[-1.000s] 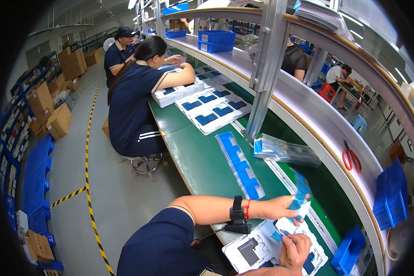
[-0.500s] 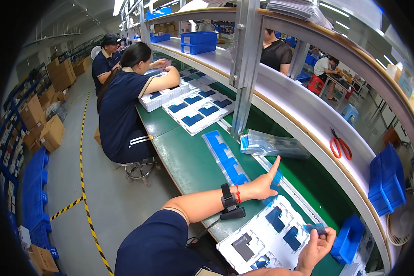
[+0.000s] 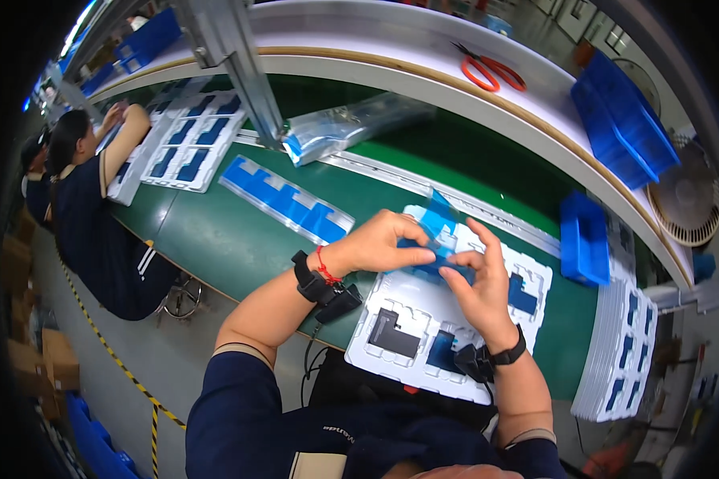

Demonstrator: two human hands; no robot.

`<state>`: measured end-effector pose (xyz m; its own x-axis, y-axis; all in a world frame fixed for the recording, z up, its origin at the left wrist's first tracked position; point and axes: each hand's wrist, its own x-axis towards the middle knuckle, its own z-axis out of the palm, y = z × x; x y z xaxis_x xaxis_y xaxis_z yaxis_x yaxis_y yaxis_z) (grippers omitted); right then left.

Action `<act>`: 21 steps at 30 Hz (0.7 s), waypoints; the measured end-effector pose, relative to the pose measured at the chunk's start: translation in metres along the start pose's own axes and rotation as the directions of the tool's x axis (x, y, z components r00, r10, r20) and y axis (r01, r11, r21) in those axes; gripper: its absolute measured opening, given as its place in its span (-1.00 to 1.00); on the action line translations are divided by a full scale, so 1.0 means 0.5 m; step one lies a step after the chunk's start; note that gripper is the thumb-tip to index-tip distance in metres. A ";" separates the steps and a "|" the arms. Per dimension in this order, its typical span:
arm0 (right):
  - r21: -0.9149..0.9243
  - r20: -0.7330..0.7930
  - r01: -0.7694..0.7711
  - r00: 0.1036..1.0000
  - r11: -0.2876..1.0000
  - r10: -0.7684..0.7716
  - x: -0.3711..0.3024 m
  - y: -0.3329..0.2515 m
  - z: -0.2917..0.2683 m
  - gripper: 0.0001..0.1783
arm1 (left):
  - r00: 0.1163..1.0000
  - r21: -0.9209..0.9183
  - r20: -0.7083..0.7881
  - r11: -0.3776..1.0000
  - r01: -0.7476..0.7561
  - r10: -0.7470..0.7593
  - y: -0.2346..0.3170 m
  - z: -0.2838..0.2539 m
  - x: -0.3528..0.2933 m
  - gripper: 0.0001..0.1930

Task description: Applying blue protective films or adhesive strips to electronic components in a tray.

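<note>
Both my hands meet over the far part of a white moulded plastic tray (image 3: 472, 320). My left hand (image 3: 383, 242) is closed, thumb and forefinger pinching a translucent blue film piece (image 3: 438, 215) whose end sticks up. My right hand (image 3: 483, 287) faces it, thumb and fingers closed on the lower part of the same film; its forefinger is raised. Whether a dark part lies under the film is hidden by my fingers. Flat dark parts rest in the tray's pockets, a grey-black one (image 3: 395, 334) and a dark blue one (image 3: 443, 350) nearest me.
A clear strip with blue film pieces (image 3: 284, 199) lies left on the green bench (image 3: 208, 231). Behind it is a clear plastic bag (image 3: 351, 124). At right stand a blue bin (image 3: 583, 239) and stacked trays (image 3: 615, 351). Red-handled scissors (image 3: 491, 72) lie on the shelf. A co-worker (image 3: 96, 215) sits left.
My left hand, earlier stretched out with its forefinger pointing, has come to my right hand and pinches film. The right hand has moved in from the tray's right side. The view has turned.
</note>
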<state>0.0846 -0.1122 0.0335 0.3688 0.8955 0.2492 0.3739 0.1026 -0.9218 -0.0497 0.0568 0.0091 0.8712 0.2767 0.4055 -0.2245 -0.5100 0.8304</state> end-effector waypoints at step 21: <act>0.249 0.004 -0.597 0.788 0.762 0.616 -0.201 -0.035 0.042 -0.91 | 0.927 0.213 -0.357 0.957 0.199 -0.113 -0.015 -0.043 0.012 -0.79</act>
<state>0.0233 -0.1949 0.0185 0.5177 0.7702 -0.3727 -0.1470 -0.3490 -0.9255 -0.0522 0.0797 0.0133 0.6770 0.6055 0.4184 0.0517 -0.6063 0.7936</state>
